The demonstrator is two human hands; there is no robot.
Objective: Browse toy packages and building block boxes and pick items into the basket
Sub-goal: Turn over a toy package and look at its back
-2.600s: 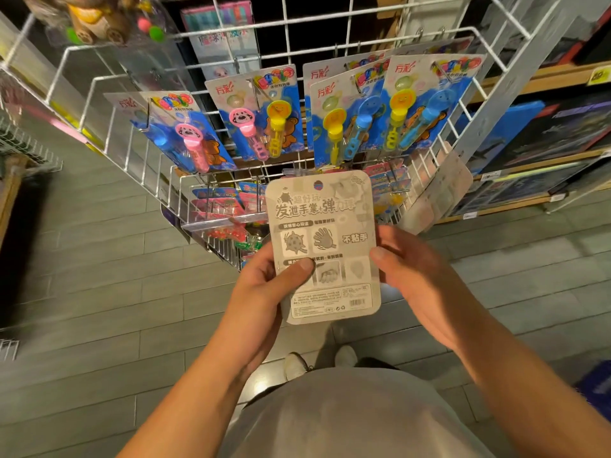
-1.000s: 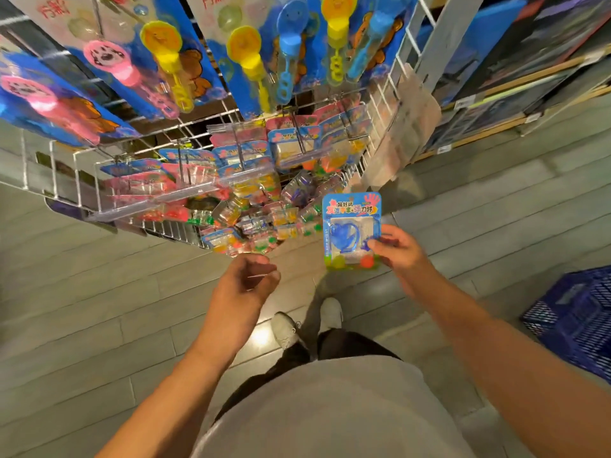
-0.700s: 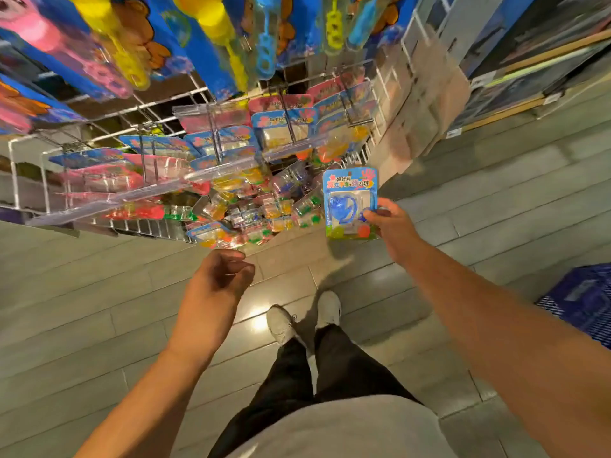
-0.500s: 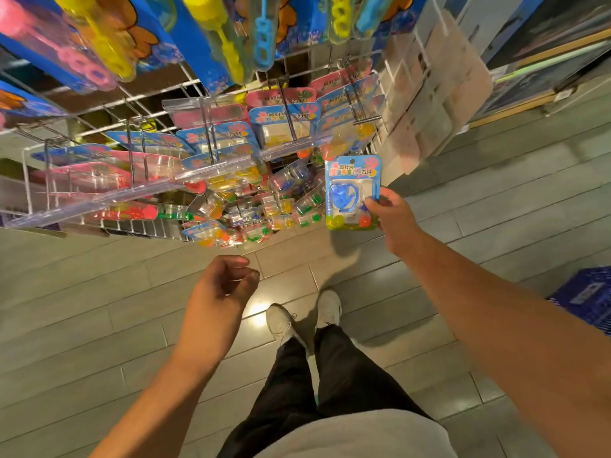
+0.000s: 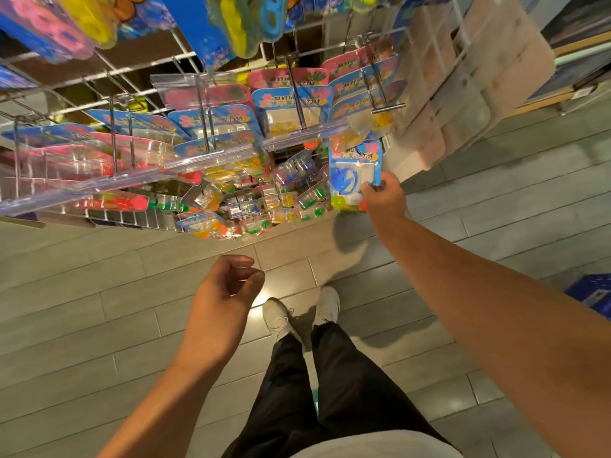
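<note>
My right hand [image 5: 383, 195] pinches a blue-topped blister toy package [image 5: 354, 173] by its lower right corner and holds it up against the right end of the wire display rack [image 5: 109, 214]. A blue hand-shaped toy shows inside the blister. My left hand [image 5: 221, 299] hangs lower in front of me over the floor, fingers loosely curled, holding nothing. The blue basket [image 5: 591, 294] stands on the floor at the far right edge, only partly in view.
Similar packages [image 5: 291, 104] hang on metal hooks behind clear price strips [image 5: 211, 155], with loose blister packs [image 5: 258, 200] piled below. Bubble-wand cards [image 5: 244, 21] hang above. Pale card packs [image 5: 463, 81] hang on the rack's right side. My white shoes [image 5: 301, 314] stand on grey floor tiles.
My right hand has carried the package up and toward the rack's hooks. My left hand let go of it early on and dropped lower. My view has tilted downward.
</note>
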